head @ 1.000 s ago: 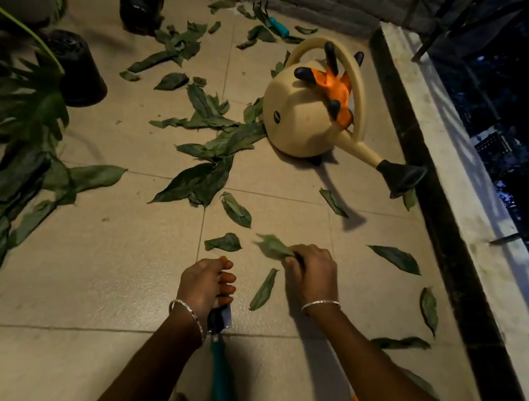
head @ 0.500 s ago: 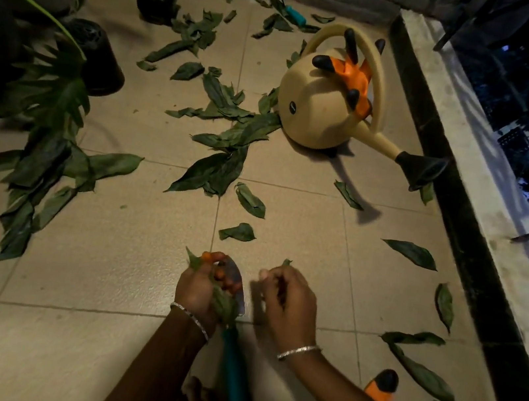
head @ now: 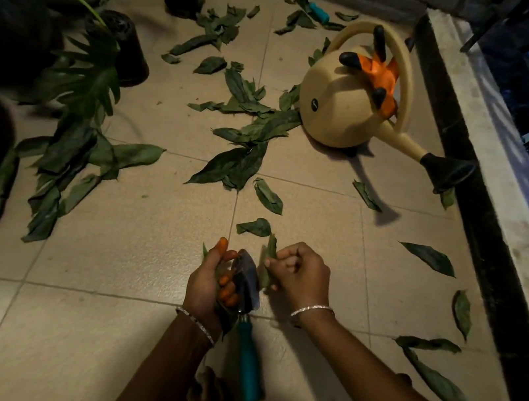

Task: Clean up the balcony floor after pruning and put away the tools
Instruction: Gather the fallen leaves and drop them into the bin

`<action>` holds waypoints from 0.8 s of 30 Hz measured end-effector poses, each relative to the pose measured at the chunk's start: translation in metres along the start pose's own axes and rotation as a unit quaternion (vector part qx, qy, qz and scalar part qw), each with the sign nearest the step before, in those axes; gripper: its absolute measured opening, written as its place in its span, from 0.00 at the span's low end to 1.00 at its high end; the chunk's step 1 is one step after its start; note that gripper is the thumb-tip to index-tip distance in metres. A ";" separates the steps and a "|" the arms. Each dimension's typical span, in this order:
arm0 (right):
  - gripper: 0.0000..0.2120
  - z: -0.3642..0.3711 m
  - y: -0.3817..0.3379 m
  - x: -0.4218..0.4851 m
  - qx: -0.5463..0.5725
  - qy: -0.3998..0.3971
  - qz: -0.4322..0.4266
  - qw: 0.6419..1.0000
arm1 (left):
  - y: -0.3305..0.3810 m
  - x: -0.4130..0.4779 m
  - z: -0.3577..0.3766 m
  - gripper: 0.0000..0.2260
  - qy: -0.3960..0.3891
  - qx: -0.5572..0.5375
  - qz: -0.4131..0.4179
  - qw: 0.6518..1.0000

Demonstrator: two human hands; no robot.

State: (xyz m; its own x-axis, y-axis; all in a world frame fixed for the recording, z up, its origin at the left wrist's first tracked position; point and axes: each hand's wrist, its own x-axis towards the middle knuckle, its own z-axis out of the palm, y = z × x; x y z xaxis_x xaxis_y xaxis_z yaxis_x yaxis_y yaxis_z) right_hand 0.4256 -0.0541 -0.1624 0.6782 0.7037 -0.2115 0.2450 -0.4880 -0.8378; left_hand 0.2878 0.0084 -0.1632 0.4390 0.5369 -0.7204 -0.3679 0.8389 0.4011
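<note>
1. our left hand [head: 211, 284] curls round the trowel [head: 247, 284] where blade meets handle, and presses a small bundle of leaves [head: 204, 250] against it. the teal handle points back toward us.
2. our right hand [head: 301, 275] pinches a single leaf [head: 271, 248] between thumb and fingertips, just beside the blade.
3. the step looks like passing that leaf into the bundle. we tuck it flat under the left fingers before the right lets go, so nothing slips out.
4. we keep the blade's edge turned away from the right fingers.
5. the nearest loose leaf [head: 254, 226] lies on the floor [head: 130, 248] just ahead of both hands. many more lie scattered toward the watering can [head: 340, 108], which carries a glove [head: 381, 76].
6. most of the cleanup seems undone, so we gather near leaves first.
</note>
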 end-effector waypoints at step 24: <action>0.15 0.041 0.022 0.083 -0.316 -0.077 -0.282 0.903 | 0.022 -0.003 -0.024 0.17 0.067 0.053 0.133 0.987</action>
State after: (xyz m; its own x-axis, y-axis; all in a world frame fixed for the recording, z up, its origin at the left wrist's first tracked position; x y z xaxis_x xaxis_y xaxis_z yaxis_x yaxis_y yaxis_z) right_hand 0.4589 0.0149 -0.2191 0.2294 0.9721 0.0499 0.9003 -0.1924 -0.3905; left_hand 0.2586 0.0227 -0.1659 0.2225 0.7294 -0.6469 -0.3656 0.6775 0.6382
